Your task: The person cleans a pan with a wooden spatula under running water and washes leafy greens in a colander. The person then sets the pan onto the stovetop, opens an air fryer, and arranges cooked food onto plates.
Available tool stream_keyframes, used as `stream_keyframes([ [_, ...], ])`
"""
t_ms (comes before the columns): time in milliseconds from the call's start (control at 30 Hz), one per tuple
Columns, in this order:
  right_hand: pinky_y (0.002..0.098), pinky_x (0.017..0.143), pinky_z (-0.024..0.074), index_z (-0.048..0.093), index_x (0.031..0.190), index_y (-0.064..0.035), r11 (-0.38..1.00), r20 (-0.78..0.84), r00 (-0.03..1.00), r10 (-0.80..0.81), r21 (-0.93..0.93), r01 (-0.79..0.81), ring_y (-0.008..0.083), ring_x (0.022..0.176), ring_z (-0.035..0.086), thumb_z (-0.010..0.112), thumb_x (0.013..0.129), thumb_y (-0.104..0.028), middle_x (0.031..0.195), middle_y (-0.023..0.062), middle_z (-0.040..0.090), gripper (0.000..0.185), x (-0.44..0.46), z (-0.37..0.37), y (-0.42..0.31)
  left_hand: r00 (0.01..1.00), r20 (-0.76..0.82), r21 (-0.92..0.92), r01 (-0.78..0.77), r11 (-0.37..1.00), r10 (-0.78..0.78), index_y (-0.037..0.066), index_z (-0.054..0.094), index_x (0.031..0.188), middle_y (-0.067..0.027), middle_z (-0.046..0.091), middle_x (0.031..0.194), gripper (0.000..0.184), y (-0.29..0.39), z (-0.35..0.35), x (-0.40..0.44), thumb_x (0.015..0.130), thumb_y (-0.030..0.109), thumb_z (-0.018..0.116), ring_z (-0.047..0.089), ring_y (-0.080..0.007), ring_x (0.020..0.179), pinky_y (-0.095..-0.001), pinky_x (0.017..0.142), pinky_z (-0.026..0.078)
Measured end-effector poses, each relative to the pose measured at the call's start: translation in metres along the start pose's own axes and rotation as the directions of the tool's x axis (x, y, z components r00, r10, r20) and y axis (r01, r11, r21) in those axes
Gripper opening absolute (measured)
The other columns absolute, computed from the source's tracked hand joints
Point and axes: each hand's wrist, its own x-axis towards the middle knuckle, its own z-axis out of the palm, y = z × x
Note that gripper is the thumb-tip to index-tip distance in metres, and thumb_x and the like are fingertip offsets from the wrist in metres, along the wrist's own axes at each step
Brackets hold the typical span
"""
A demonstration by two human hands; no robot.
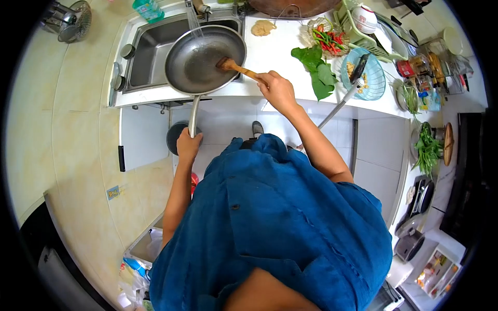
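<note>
A grey metal wok (189, 70) is held over the sink, its long metal handle pointing back toward me. My left hand (189, 143) is closed around the end of that handle. In my right hand (277, 92) is a wooden-handled brush (241, 69), gripped by its handle. Its head rests inside the wok, against the right part of the inner surface; the fine detail of the head is too small to see. From the faucet (199, 7), a stream of water (193, 22) runs into the wok, and some water shows on its bottom.
The steel sink (147, 57) lies beneath and left of the wok. On the white counter (280, 52) are green leaves (320, 72), a bowl of red and green chilies (331, 40), a blue basket (376, 88) with a long-handled tool across it, and a dish rack (358, 28).
</note>
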Motion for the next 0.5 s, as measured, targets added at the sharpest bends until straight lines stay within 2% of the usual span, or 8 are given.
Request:
stream_keyframes([
  [100,0.0416,0.062,0.0507,0.07,0.096,-0.0095,0.998,0.008,0.999,-0.053,-0.014,0.053,0.031,0.067,0.062,0.061,0.081,-0.016,0.079,0.0114,0.061,0.018,0.005,0.008,0.001,1.0,0.012,0.0,0.015,1.0,-0.015,0.002,0.059,0.089,-0.019,0.065,0.079,0.033,-0.004,0.004,0.001,0.074,0.029,0.07,0.064,-0.0372,0.078,-0.0432,0.071,0.048],
  [200,0.0419,0.063,0.0512,0.069,0.096,-0.0094,0.99,0.002,0.992,-0.127,-0.056,0.127,0.0312,0.068,0.062,0.06,0.081,-0.016,0.078,0.0114,0.061,0.018,0.016,0.019,0.002,0.993,-0.062,0.038,-0.094,0.995,0.096,0.001,0.06,0.089,-0.0144,0.061,0.072,0.03,-0.008,0.008,0.001,0.074,0.025,0.071,0.062,-0.0256,0.068,-0.0374,0.061,0.048],
  [233,0.042,0.063,0.0514,0.069,0.096,-0.0093,0.986,-0.002,0.988,-0.152,-0.074,0.151,0.0312,0.069,0.062,0.06,0.081,-0.017,0.078,0.0114,0.061,0.018,0.021,0.023,0.004,0.995,-0.067,0.066,-0.072,0.995,0.076,0.002,0.061,0.091,-0.0133,0.063,0.076,0.029,-0.002,0.007,-0.001,0.074,0.023,0.071,0.063,-0.0241,0.072,-0.0368,0.063,0.048],
  [333,0.041,0.065,0.0525,0.069,0.093,-0.0083,0.976,0.051,0.983,-0.174,-0.126,0.179,0.03,0.072,0.064,0.06,0.079,-0.016,0.082,0.0128,0.063,0.018,0.035,0.03,-0.002,0.995,-0.031,-0.038,-0.1,0.994,0.099,0.001,0.062,0.09,-0.0112,0.063,0.076,0.027,-0.023,0.015,0.009,0.075,0.022,0.071,0.062,-0.0231,0.07,-0.0363,0.061,0.048],
  [367,0.041,0.066,0.0527,0.068,0.092,-0.008,0.973,0.088,0.981,-0.173,-0.139,0.184,0.0302,0.073,0.064,0.059,0.079,-0.016,0.083,0.013,0.063,0.018,0.039,0.032,-0.004,0.99,-0.06,-0.026,-0.129,0.991,0.128,0.002,0.061,0.088,-0.0087,0.061,0.072,0.025,-0.03,0.02,0.013,0.076,0.021,0.071,0.059,-0.0195,0.061,-0.0342,0.054,0.046],
  [500,0.0413,0.068,0.0529,0.068,0.091,-0.0076,0.961,0.171,0.963,-0.208,-0.148,0.234,0.0305,0.078,0.065,0.055,0.081,-0.016,0.088,0.0135,0.063,0.018,0.052,0.045,-0.007,0.986,-0.044,-0.043,-0.165,0.985,0.163,0.005,0.059,0.083,-0.0045,0.057,0.062,0.022,-0.044,0.023,0.02,0.077,0.021,0.071,0.05,-0.013,0.044,-0.0291,0.042,0.039],
])
